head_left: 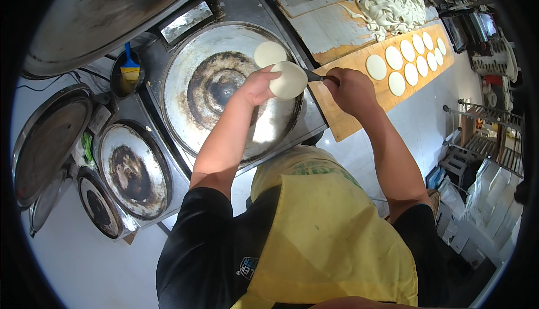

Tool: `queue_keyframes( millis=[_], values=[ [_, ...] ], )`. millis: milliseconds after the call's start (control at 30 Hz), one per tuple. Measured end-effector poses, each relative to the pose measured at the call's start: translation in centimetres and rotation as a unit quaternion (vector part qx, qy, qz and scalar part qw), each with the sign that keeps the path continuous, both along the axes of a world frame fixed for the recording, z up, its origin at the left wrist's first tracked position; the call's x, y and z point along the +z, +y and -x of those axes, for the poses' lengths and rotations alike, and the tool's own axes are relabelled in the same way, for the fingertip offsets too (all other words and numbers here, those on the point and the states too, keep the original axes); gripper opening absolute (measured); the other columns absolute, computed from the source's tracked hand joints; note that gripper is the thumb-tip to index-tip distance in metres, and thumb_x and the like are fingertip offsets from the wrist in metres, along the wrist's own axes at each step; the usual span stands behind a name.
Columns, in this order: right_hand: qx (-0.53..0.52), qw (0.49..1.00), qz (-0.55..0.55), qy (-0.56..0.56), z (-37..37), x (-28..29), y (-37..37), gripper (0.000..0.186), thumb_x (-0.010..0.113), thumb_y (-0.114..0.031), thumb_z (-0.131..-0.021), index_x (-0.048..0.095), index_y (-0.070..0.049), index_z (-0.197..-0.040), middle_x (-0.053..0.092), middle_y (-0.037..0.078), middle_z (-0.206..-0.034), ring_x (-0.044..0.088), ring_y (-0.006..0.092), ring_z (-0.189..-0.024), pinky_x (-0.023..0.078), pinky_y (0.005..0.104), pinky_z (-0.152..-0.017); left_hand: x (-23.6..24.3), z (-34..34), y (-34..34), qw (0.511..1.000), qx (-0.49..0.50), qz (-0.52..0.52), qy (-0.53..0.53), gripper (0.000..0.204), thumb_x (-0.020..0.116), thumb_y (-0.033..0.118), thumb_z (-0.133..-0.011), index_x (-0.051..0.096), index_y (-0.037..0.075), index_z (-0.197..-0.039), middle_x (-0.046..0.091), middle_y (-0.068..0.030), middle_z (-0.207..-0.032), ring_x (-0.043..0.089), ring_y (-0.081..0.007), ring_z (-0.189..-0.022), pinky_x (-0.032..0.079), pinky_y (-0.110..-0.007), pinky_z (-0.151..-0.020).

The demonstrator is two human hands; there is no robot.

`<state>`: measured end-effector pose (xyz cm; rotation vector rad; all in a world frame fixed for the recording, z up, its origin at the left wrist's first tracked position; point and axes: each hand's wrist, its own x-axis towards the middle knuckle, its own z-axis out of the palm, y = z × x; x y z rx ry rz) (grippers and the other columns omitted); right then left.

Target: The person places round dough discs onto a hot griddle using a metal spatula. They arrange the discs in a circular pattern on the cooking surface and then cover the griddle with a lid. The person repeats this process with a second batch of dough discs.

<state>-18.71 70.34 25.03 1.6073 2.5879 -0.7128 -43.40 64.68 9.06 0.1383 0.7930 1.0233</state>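
Note:
A flat, pale dough round [288, 81] is in my left hand [257, 87], whose fingers pinch its left edge above the large round griddle [179, 93]. My right hand [353, 90] is closed round the dark handle of a spatula [314, 76]. Its tip reaches the right side of that dough round, and the blade is mostly hidden by it. Another dough round [269, 55] lies on the griddle's upper right part, just beyond my left hand. To the right, several dough rounds [376, 67] lie in rows on a long wooden board [342, 119].
A heap of dough strips [391, 7] sits on the worktop behind the board. A raised lid [112, 14] hangs at upper left. A pot [124, 79] with a blue-handled brush [129, 56] stands left of the griddle. Smaller griddles [135, 170] are at lower left; a rack [494, 135] is far right.

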Motion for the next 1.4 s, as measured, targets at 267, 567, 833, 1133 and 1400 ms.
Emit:
queue_keyframes(
  millis=[267,567,833,1133,1400],
  values=[
    [-0.109,0.986,0.084,0.091,-5.9,-0.9,0.2,0.023,0.070,-0.022,-0.091,0.071,-0.001,-0.101,0.073,0.015,-0.088,0.069,0.0248,-0.077,0.053,0.0336,-0.072,0.0,10.7,6.0,0.982,0.024,-0.016,0.185,0.044,0.049,0.007,-0.099,0.044,0.002,-0.143,0.060,-0.0191,-0.130,0.066,-0.0310,-0.112,0.059,-0.044,-0.091],
    [-0.241,0.959,0.132,0.073,-13.8,-3.4,-5.0,0.024,0.068,-0.020,-0.092,0.071,0.000,-0.104,0.072,0.011,-0.083,0.067,0.0183,-0.075,0.052,0.0305,-0.071,-5.2,14.3,11.5,0.967,0.042,0.037,0.249,0.045,0.054,0.002,-0.094,0.052,0.006,-0.139,0.064,-0.0115,-0.124,0.067,-0.0267,-0.104,0.057,-0.040,-0.087],
    [-0.306,0.935,0.150,0.099,-17.5,-4.6,-7.3,0.022,0.067,-0.018,-0.094,0.070,0.002,-0.103,0.065,0.003,-0.073,0.057,0.0089,-0.063,0.046,0.0259,-0.060,-7.6,14.6,12.4,0.930,0.028,-0.002,0.365,0.033,0.060,0.005,-0.090,0.065,0.003,-0.122,0.069,-0.0110,-0.114,0.068,-0.0249,-0.100,0.054,-0.035,-0.086],
    [-0.588,0.651,0.285,0.386,-25.0,-12.5,-9.9,0.018,0.061,-0.026,-0.099,0.065,-0.009,-0.100,0.056,-0.001,-0.072,0.046,0.0071,-0.053,0.038,0.0213,-0.046,-3.6,13.6,8.9,0.834,0.319,-0.110,0.438,0.023,0.062,0.006,-0.094,0.065,0.001,-0.116,0.069,-0.0074,-0.103,0.064,-0.0156,-0.090,0.051,-0.027,-0.080],
    [-0.637,0.573,0.218,0.468,-25.5,-21.5,4.8,0.024,0.065,-0.027,-0.095,0.060,-0.008,-0.080,0.053,0.002,-0.065,0.046,0.0119,-0.050,0.037,0.0266,-0.043,1.6,-1.7,-0.4,0.925,0.187,-0.022,0.329,0.015,0.051,0.003,-0.099,0.065,0.003,-0.103,0.068,-0.0086,-0.091,0.064,-0.0155,-0.078,0.055,-0.029,-0.075]
  ],
)
